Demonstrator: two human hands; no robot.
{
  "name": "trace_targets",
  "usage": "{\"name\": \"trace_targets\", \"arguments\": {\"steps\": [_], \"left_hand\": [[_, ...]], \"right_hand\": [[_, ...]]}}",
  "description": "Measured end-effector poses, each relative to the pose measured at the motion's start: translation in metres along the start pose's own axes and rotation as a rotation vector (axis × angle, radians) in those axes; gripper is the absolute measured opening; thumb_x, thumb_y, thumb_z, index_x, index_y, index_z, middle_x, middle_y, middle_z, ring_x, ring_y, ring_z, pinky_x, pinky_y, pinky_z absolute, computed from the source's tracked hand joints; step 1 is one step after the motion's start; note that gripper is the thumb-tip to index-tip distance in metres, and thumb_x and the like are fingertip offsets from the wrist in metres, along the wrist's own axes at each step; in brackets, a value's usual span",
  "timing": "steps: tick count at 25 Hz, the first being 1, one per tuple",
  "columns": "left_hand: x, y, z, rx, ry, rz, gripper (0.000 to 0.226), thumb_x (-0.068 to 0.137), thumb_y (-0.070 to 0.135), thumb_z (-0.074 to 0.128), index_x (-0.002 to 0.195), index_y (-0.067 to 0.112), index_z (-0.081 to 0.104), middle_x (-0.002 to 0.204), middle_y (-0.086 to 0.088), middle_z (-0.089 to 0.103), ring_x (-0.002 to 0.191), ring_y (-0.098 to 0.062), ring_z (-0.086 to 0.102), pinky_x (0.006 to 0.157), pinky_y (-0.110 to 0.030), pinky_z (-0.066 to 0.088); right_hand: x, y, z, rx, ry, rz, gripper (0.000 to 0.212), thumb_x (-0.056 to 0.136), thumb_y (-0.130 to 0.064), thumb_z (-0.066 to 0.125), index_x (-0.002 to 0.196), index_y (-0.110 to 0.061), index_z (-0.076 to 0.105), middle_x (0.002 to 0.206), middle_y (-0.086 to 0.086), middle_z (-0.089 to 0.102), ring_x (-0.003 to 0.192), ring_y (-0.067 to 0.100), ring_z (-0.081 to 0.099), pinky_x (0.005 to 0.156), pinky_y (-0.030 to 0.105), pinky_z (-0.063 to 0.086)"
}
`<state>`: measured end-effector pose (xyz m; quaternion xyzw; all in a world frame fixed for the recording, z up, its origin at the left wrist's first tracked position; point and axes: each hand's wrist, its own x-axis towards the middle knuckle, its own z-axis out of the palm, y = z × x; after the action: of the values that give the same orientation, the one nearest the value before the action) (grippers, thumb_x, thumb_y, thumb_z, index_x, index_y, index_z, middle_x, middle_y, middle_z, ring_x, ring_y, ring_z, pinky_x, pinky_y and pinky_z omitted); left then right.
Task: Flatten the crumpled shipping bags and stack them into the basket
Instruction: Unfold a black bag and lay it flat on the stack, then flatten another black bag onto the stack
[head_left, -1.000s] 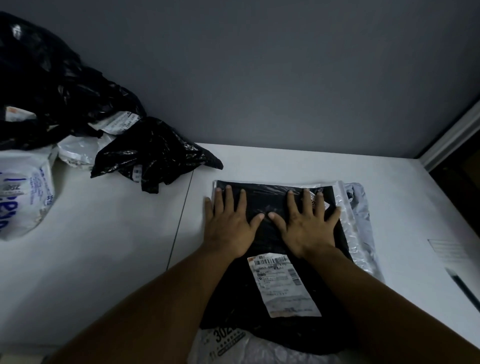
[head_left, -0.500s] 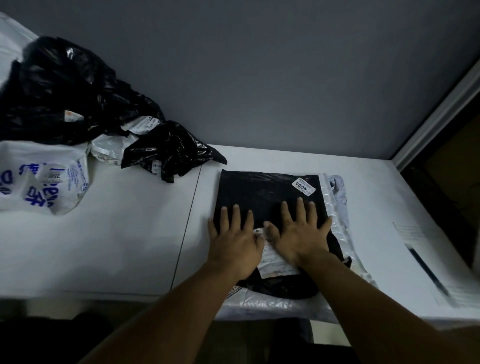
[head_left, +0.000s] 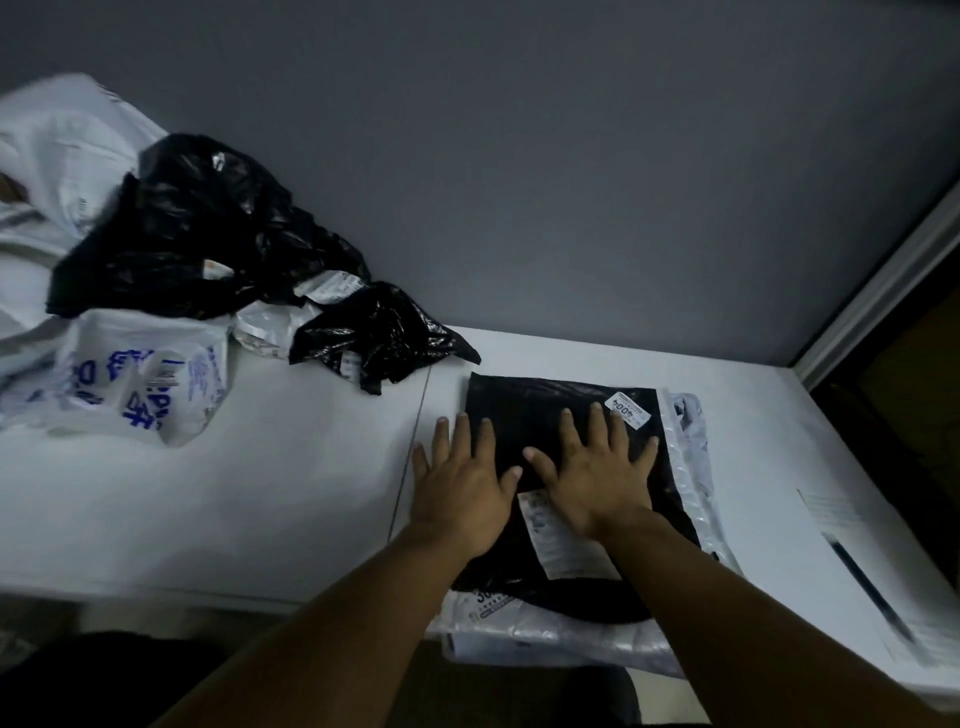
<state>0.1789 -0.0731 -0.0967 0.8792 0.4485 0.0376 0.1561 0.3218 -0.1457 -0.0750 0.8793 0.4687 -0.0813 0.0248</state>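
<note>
Plain indoor work room, office or mailroom sort; I cannot tell which. I am at a white table (head_left: 260, 493), two tops butted with a seam (head_left: 410, 467) between them, pushed against a bare grey wall (head_left: 571, 182). Metal frame (head_left: 872, 291) of a door or window at right, dark beyond it. Used shipping bags: a crumpled heap (head_left: 197, 234) of black and white ones at far left, a white bag (head_left: 145, 384) with blue print, a flat black bag (head_left: 535, 410) before me bearing a printed shipping label (head_left: 563, 540). A sheet of paper (head_left: 852, 545) lies near the table's right edge. Dim light.
</note>
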Motion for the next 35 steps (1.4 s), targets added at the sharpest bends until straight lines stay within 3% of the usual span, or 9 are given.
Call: {"name": "trace_targets", "arguments": {"steps": [10, 15, 19, 21, 24, 26, 29, 33, 35], "left_hand": [[0.0, -0.132, -0.134, -0.23, 0.488, -0.24, 0.067, 0.098, 0.044, 0.048, 0.154, 0.018, 0.024, 0.161, -0.009, 0.024, 0.147, -0.031, 0.018, 0.118, -0.05, 0.023], [0.004, -0.196, -0.159, -0.535, 0.619, -0.376, 0.062, 0.087, 0.024, 0.064, 0.144, 0.015, 0.042, 0.142, -0.011, 0.049, 0.131, -0.032, 0.044, 0.108, -0.048, 0.039], [0.013, -0.224, -0.179, -0.816, 0.64, -0.497, 0.058, 0.089, 0.012, 0.057, 0.144, 0.018, 0.042, 0.14, -0.006, 0.05, 0.129, -0.028, 0.046, 0.107, -0.045, 0.041], [0.019, -0.236, -0.192, -1.01, 0.659, -0.496, 0.05, 0.087, 0.007, 0.053, 0.135, 0.02, 0.051, 0.127, -0.001, 0.058, 0.119, -0.024, 0.054, 0.1, -0.043, 0.047], [0.024, -0.248, -0.206, -1.202, 0.671, -0.507, 0.035, 0.083, 0.002, 0.053, 0.114, 0.017, 0.058, 0.105, 0.0, 0.067, 0.098, -0.021, 0.064, 0.084, -0.035, 0.052], [0.026, -0.25, -0.207, -1.227, 0.654, -0.51, 0.032, 0.083, 0.003, 0.054, 0.11, 0.019, 0.058, 0.101, 0.001, 0.068, 0.095, -0.019, 0.065, 0.084, -0.037, 0.053], [0.028, -0.25, -0.205, -1.194, 0.624, -0.535, 0.035, 0.085, 0.007, 0.053, 0.118, 0.017, 0.059, 0.106, -0.004, 0.068, 0.099, -0.026, 0.064, 0.088, -0.045, 0.054], [0.014, -0.235, -0.205, -1.205, 0.571, -0.536, 0.038, 0.085, 0.008, 0.054, 0.123, 0.014, 0.057, 0.113, -0.006, 0.065, 0.103, -0.026, 0.06, 0.081, -0.037, 0.047], [0.005, -0.227, -0.205, -1.201, 0.572, -0.513, 0.037, 0.087, 0.008, 0.054, 0.124, 0.013, 0.056, 0.114, -0.005, 0.064, 0.103, -0.024, 0.059, 0.08, -0.034, 0.044]], "right_hand": [[0.038, -0.184, -0.08, 0.12, 0.142, -0.281, 0.075, 0.1, -0.065, 0.024, 0.16, -0.023, 0.009, 0.168, 0.01, 0.003, 0.154, 0.031, -0.001, 0.119, 0.063, 0.007], [0.072, -0.282, -0.091, 0.304, -0.015, -0.429, 0.063, 0.095, -0.042, 0.058, 0.147, -0.017, 0.034, 0.146, 0.016, 0.044, 0.131, 0.037, 0.046, 0.107, 0.047, 0.043], [0.089, -0.349, -0.106, 0.523, 0.067, -0.553, 0.073, 0.097, -0.02, 0.057, 0.158, -0.023, 0.018, 0.119, 0.013, 0.066, 0.107, 0.032, 0.063, 0.091, 0.042, 0.053], [0.095, -0.379, -0.112, 0.583, 0.098, -0.584, 0.076, 0.095, -0.016, 0.056, 0.159, -0.029, 0.016, 0.105, 0.012, 0.069, 0.1, 0.031, 0.064, 0.09, 0.041, 0.053], [0.107, -0.408, -0.118, 0.643, 0.061, -0.587, 0.062, 0.088, -0.01, 0.056, 0.146, -0.028, 0.044, 0.108, 0.009, 0.07, 0.099, 0.029, 0.065, 0.09, 0.038, 0.053], [0.113, -0.416, -0.117, 0.73, 0.016, -0.563, 0.044, 0.079, -0.008, 0.055, 0.12, -0.02, 0.063, 0.103, 0.008, 0.072, 0.097, 0.031, 0.067, 0.089, 0.044, 0.056], [0.109, -0.41, -0.117, 0.972, -0.022, -0.51, 0.027, 0.079, 0.0, 0.062, 0.099, -0.018, 0.067, 0.1, 0.005, 0.072, 0.096, 0.032, 0.069, 0.087, 0.049, 0.058], [0.097, -0.398, -0.128, 1.139, 0.021, -0.473, 0.031, 0.086, 0.001, 0.068, 0.105, -0.024, 0.067, 0.098, 0.013, 0.072, 0.095, 0.034, 0.07, 0.085, 0.048, 0.059], [0.09, -0.4, -0.132, 1.15, -0.045, -0.521, 0.041, 0.088, 0.005, 0.062, 0.117, -0.024, 0.064, 0.092, 0.011, 0.071, 0.084, 0.026, 0.07, 0.071, 0.035, 0.06]]}}
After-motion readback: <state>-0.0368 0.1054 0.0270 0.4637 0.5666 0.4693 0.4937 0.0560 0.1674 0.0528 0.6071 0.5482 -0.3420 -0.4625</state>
